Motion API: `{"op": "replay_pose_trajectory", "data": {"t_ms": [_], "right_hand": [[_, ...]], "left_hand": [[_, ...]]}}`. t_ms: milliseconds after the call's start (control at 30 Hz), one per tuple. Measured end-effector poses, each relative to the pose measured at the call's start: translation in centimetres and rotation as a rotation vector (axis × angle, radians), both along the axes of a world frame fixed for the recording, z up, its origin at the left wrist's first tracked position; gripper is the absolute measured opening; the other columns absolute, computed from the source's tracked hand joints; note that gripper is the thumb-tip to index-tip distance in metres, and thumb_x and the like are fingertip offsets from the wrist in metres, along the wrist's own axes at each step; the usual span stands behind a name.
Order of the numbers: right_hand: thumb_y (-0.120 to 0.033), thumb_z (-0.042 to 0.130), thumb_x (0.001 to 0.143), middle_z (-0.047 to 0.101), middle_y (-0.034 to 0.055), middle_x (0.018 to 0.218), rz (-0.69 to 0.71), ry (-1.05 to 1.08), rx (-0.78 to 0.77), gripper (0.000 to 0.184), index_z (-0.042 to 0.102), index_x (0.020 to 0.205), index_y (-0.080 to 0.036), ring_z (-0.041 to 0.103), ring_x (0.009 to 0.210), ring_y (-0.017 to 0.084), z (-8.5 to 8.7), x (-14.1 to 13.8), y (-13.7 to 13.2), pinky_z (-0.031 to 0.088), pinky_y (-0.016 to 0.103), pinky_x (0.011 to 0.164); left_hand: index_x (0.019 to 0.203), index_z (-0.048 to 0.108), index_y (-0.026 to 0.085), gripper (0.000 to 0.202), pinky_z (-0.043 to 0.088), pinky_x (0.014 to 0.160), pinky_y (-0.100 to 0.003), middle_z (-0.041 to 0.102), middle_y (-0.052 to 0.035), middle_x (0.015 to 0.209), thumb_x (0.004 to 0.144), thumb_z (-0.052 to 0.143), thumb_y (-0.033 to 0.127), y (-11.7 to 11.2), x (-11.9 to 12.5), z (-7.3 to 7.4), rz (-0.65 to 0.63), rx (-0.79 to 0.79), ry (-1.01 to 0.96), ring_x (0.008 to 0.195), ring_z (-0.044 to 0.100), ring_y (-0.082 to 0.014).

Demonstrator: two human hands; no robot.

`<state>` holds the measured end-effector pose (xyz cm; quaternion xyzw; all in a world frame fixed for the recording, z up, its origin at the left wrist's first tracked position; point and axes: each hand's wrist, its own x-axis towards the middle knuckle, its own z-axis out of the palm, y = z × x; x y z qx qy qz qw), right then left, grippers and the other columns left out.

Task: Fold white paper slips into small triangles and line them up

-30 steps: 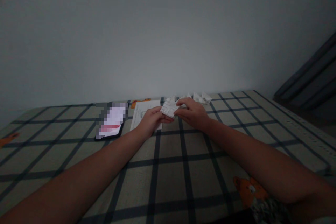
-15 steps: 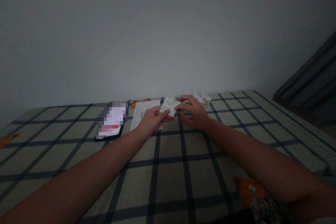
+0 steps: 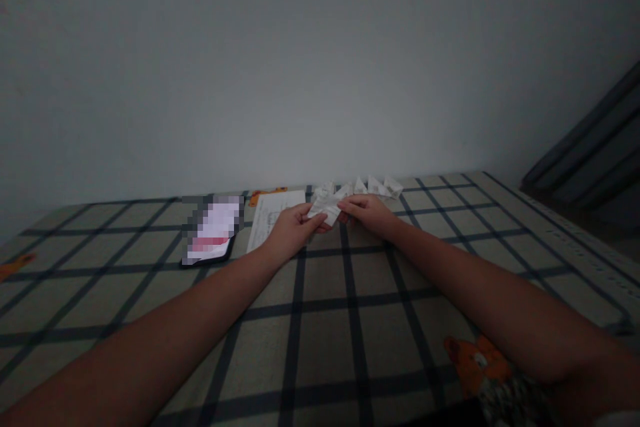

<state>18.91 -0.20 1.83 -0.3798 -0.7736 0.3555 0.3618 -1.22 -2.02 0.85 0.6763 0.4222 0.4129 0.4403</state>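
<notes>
A small folded piece of white paper [image 3: 327, 210] is held between both hands above the checked cloth. My left hand [image 3: 293, 230] pinches its left and near side, thumb on top. The fingers of my right hand [image 3: 369, 212] are closed on its right edge. Behind the hands, several folded white paper pieces [image 3: 377, 187] stand in a row close to the wall. Printed white sheets [image 3: 265, 221] lie flat to the left of my left hand, partly covered by it.
A phone [image 3: 215, 230] with a lit, pixelated screen lies left of the sheets. The checked cloth [image 3: 325, 320] with orange bear prints covers the surface. A grey wall [image 3: 320, 67] rises behind it. Dark folded fabric [image 3: 595, 140] hangs at the far right.
My right hand's spread fingers have closed on the paper's right edge. The paper has changed shape and tilt between the hands. More of the row of folded pieces shows behind.
</notes>
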Motion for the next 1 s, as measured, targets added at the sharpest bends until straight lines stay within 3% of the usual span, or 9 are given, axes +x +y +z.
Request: {"op": "replay_pose_trajectory", "data": {"t_ms": [167,700,1000], "right_hand": [[-0.046,0.045,0.083,0.064,0.0027,0.07,0.03,0.021,-0.08,0.039,0.064,0.073,-0.013,0.054,0.058,0.01,-0.22,0.11,0.37,0.041,0.023,0.058],[-0.041,0.044,0.086,0.062,0.002,0.065,0.029,0.021,-0.091,0.037,0.063,0.071,-0.013,0.053,0.057,0.01,-0.18,0.1,0.53,0.041,0.023,0.059],[-0.045,0.049,0.082,0.066,0.0028,0.07,0.048,0.041,-0.051,0.037,0.066,0.073,-0.014,0.055,0.058,0.01,-0.78,0.14,0.69,0.044,0.023,0.059]], "left_hand": [[0.096,0.063,0.014,0.037,0.053,0.071,-0.031,0.07,-0.0072,0.086,0.074,0.06,0.044,0.18,-0.07,-0.13,-0.022,-0.024,-0.041,0.075,0.066,-0.0188],[0.094,0.064,0.011,0.033,0.051,0.073,-0.031,0.069,-0.0085,0.087,0.075,0.062,0.039,0.68,0.05,-0.45,-0.11,-0.203,-0.286,0.074,0.063,-0.0156],[0.094,0.065,0.012,0.04,0.051,0.081,-0.036,0.068,-0.0103,0.096,0.069,0.067,0.043,0.96,0.1,-0.78,-0.054,-0.181,-0.2,0.082,0.064,-0.0184]]}}
